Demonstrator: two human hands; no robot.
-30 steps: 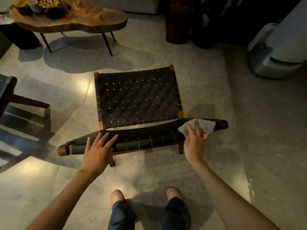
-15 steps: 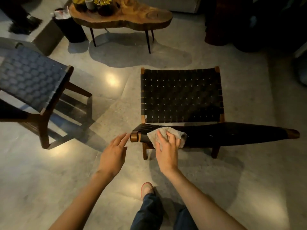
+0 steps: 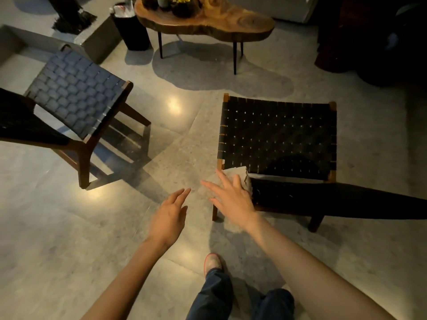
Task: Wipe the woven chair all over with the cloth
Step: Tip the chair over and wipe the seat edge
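Note:
The woven chair [image 3: 277, 139] stands right of centre, with black straps on a wooden frame. I look down over its dark backrest top [image 3: 346, 202]. The pale cloth [image 3: 238, 175] lies at the left end of that backrest, mostly covered by my right hand [image 3: 231, 199]. That hand presses on the cloth with its fingers spread and straight. My left hand [image 3: 169, 215] hovers over the floor left of the chair, with relaxed fingers, touching nothing.
A second woven chair [image 3: 74, 93] stands at the left. A wooden slab table [image 3: 219, 21] with pots on it and a black bin [image 3: 131, 31] are at the back. Dark furniture fills the far right. My legs and one shoe [image 3: 212, 262] are below.
My right hand has slid the cloth along the backrest top from its right end to its left end. My left hand has come off the chair and now hangs free.

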